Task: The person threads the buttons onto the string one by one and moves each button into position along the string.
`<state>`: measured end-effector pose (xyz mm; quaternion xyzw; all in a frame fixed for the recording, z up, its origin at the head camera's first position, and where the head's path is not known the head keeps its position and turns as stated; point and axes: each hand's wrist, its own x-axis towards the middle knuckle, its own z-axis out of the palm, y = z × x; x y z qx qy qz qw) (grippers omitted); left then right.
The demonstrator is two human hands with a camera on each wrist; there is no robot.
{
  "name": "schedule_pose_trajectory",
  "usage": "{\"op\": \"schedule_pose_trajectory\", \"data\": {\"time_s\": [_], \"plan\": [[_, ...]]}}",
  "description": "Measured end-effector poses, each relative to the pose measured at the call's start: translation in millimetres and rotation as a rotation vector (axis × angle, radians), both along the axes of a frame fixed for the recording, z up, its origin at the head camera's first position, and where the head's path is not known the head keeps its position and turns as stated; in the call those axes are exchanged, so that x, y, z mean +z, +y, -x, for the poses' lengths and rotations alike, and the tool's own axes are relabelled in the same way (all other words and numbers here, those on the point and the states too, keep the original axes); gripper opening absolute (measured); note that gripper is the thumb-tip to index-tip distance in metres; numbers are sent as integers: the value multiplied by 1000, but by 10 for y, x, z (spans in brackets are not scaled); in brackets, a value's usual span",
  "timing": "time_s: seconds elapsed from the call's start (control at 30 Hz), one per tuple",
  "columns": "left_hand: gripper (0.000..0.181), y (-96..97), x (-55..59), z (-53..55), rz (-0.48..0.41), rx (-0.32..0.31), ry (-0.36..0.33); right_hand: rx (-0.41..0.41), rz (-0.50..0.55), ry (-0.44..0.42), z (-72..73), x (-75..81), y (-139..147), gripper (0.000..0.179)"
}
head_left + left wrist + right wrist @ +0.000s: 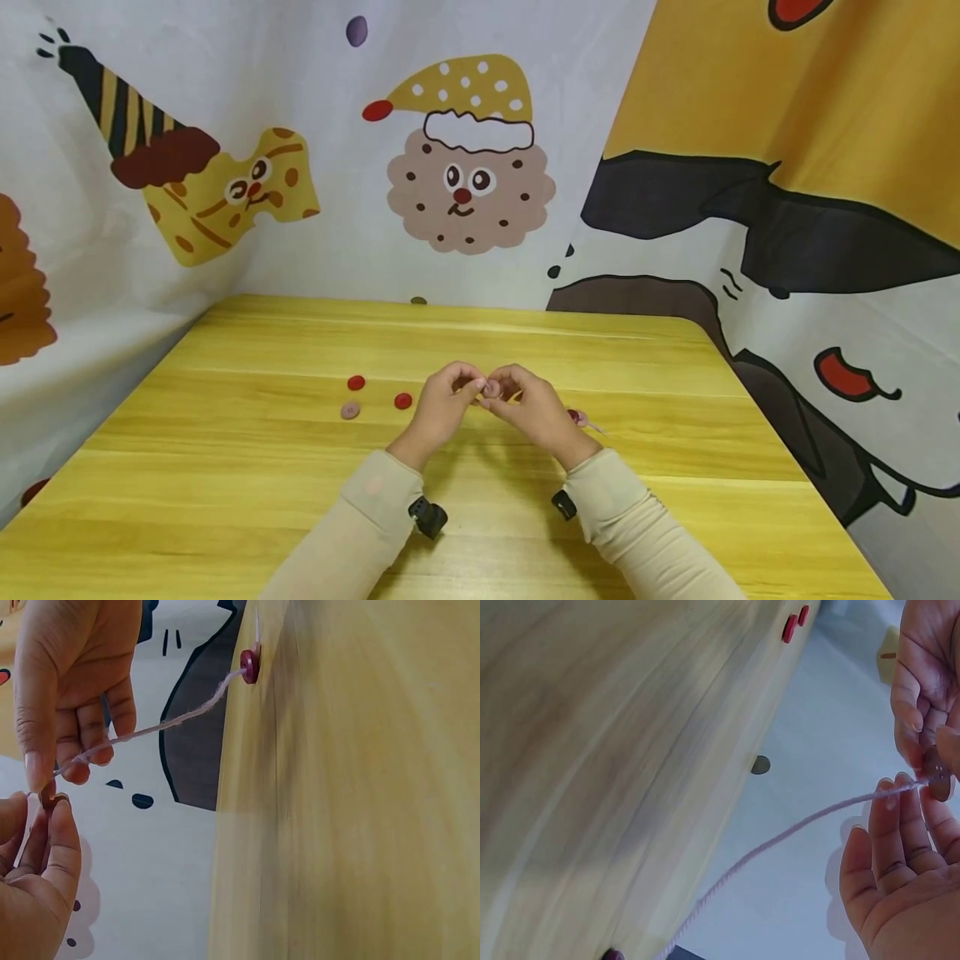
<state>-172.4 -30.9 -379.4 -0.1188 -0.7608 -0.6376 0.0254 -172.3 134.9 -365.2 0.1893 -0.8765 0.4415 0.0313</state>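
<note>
A small pinkish button (491,389) is between the fingertips of both hands, above the table. My left hand (442,408) pinches its edge with thumb and index finger. My right hand (534,410) pinches it from the other side, its remaining fingers loosely bent. In the right wrist view, the button (936,772) has small holes, and a pale pink yarn (780,838) runs up to it. That yarn (180,718) leads back, in the left wrist view, to a dark red button (250,667) threaded on it near the table.
Left of the hands lie two red buttons (356,382) and a pink button (350,410) on the wooden table (225,467). Beyond my right wrist, a pink button (581,419) sits beside the threaded red one. A cartoon-printed cloth (330,250) hangs behind the table.
</note>
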Motion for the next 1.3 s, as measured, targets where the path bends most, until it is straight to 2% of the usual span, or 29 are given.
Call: {"op": "schedule_pose_trajectory", "data": {"time_s": [0.17,0.33,0.53,0.77,1.0,1.3], "plan": [[10,-16,32,-12,0,6,3,11,-12,-7,7,9,30,23],[12,-35,56,-14,-37,6,4,18,-13,-42,23,15,81,21],[13,-46,46,-10,-44,-7,11,36,-9,-82,42,7,143,22],[11,-41,65,-20,-50,-6,19,43,-16,-76,79,4,213,21],[12,-48,45,-7,-48,-13,25,31,-25,-130,91,38,284,23],[10,-51,62,-6,-64,3,12,15,-54,-121,135,19,398,20]]}}
